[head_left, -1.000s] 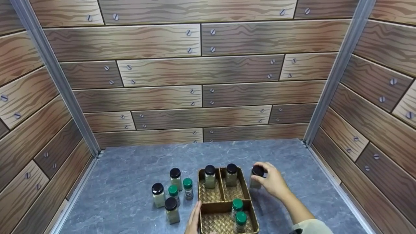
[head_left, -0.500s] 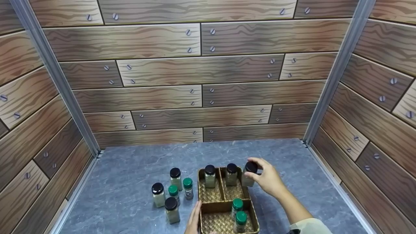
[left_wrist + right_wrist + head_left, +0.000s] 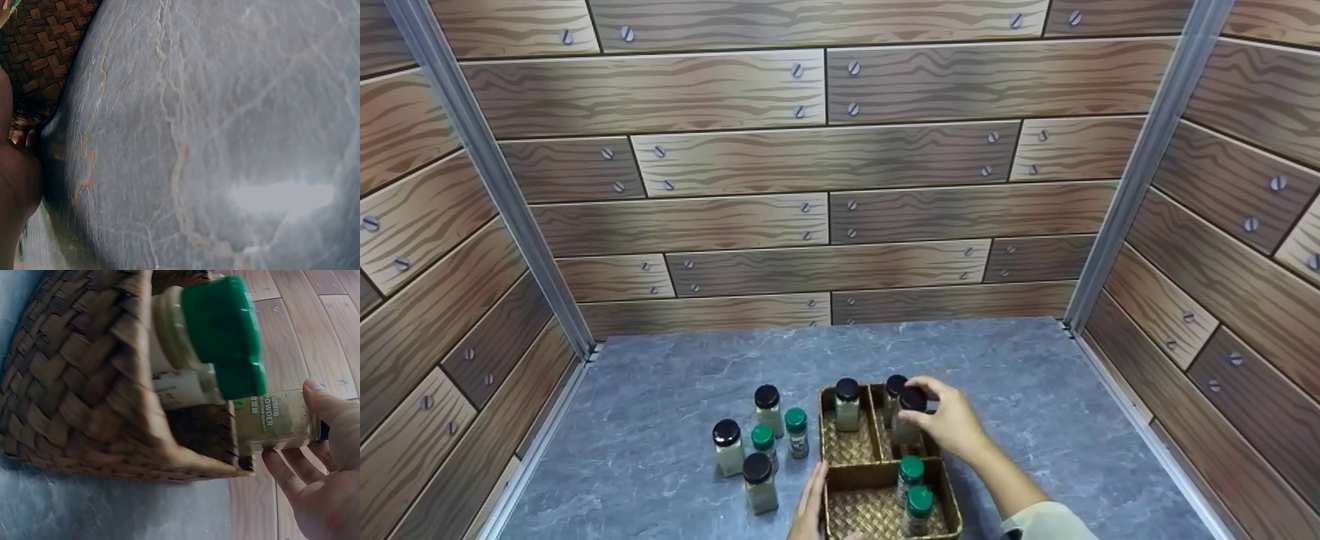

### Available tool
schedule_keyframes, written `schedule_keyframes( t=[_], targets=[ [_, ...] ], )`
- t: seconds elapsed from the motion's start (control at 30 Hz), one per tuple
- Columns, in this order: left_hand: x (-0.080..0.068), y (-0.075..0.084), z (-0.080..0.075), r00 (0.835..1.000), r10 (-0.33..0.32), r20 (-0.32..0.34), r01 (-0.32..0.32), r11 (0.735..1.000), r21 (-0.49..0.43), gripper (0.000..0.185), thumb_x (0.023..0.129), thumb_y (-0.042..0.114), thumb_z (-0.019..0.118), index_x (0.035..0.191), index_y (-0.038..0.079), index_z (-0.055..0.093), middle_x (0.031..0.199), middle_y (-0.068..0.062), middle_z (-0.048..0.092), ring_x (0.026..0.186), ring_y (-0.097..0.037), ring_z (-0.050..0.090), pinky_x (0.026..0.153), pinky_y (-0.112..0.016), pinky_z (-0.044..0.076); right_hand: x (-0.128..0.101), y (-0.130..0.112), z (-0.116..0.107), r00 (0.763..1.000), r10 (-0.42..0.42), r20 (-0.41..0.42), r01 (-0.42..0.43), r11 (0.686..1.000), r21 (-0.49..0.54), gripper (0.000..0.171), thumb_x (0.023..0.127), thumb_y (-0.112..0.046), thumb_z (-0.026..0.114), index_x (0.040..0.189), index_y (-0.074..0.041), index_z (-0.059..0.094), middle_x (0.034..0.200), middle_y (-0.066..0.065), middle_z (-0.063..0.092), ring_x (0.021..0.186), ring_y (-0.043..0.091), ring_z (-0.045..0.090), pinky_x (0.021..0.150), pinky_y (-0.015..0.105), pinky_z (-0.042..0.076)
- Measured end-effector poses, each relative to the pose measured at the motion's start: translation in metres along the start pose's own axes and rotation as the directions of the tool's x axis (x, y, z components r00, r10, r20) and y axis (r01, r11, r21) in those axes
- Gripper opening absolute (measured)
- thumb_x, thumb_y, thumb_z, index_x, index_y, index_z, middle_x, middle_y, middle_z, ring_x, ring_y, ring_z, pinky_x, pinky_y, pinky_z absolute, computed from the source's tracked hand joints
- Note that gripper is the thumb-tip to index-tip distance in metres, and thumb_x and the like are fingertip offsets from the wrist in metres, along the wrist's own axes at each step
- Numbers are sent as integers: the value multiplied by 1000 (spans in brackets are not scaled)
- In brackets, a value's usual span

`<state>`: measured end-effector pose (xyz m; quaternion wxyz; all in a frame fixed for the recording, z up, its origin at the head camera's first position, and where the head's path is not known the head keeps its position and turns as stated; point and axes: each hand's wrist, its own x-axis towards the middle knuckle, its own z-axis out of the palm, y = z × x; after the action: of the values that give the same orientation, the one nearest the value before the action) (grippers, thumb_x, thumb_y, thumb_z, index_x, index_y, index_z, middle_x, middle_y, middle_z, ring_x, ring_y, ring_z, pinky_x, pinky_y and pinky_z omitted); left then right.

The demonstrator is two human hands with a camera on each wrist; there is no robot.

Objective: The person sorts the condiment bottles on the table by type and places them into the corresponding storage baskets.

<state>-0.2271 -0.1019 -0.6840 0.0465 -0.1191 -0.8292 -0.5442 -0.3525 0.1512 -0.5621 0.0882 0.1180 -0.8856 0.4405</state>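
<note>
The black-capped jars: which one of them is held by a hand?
The nearer jar of the two at the basket's back right compartment: the right hand grips it near its cap. No hand touches the other five black-capped jars.

Right hand [image 3: 955, 424] pinches, left hand [image 3: 808, 507] lies straight-fingered
</note>
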Motion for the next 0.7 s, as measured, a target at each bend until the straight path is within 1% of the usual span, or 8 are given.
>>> schedule_keyframes(
  t=[0.13, 0.3, 0.4, 0.5, 0.6, 0.7],
  targets=[
    [0, 0, 0, 1000, -7, 3, 7, 1000, -10, 98, 86, 30, 79, 158, -2, 19, 160, -36, 22, 142, -60, 29, 104, -73, 38, 2, 5, 9, 1000, -21, -2, 21, 1000, -6, 46, 71, -20, 90, 113, -21, 71, 114, 5, 70, 107, 29, 69, 88, 41, 60],
    [1, 0, 0, 1000, -9, 4, 9, 1000, -14, 98, 86, 29, 79, 158, -1, 19, 160, -36, 22, 142, -60, 28, 104, -74, 37, 3, 9, 15, 1000, -27, 1, 27, 999, -46, 46, 69, -20, 91, 110, -22, 72, 107, 1, 64, 102, 26, 66, 90, 43, 58],
    [1, 0, 0, 1000, -12, 8, 12, 1000, -12, 98, 87, 29, 78, 158, -1, 19, 160, -36, 22, 142, -60, 28, 104, -73, 38, 3, 10, 19, 999, -36, 10, 36, 996, -80, 45, 69, -19, 92, 109, -23, 72, 108, 1, 64, 100, 26, 66, 91, 45, 57],
    [1, 1, 0, 1000, -20, 16, 20, 1000, -16, 97, 87, 29, 77, 159, 0, 19, 160, -35, 22, 142, -60, 28, 104, -73, 38, 5, 12, 22, 999, -49, 10, 50, 993, -110, 44, 68, -20, 92, 107, -22, 71, 111, 3, 65, 102, 27, 67, 93, 46, 56],
    [1, 2, -1, 1000, -24, 18, 24, 1000, -17, 96, 88, 29, 77, 159, 0, 19, 161, -34, 22, 142, -59, 29, 104, -71, 39, 7, 13, 24, 999, -53, 10, 54, 991, -122, 44, 67, -21, 93, 105, -22, 72, 112, 3, 65, 104, 27, 67, 94, 46, 56],
    [0, 0, -1, 1000, -15, 6, 15, 1000, -3, 96, 87, 28, 77, 159, 3, 20, 161, -33, 24, 142, -56, 31, 104, -68, 41, 8, 14, 26, 998, -55, 16, 56, 991, -123, 43, 67, -22, 93, 104, -22, 71, 113, 4, 65, 104, 27, 67, 94, 46, 56]
  ],
)
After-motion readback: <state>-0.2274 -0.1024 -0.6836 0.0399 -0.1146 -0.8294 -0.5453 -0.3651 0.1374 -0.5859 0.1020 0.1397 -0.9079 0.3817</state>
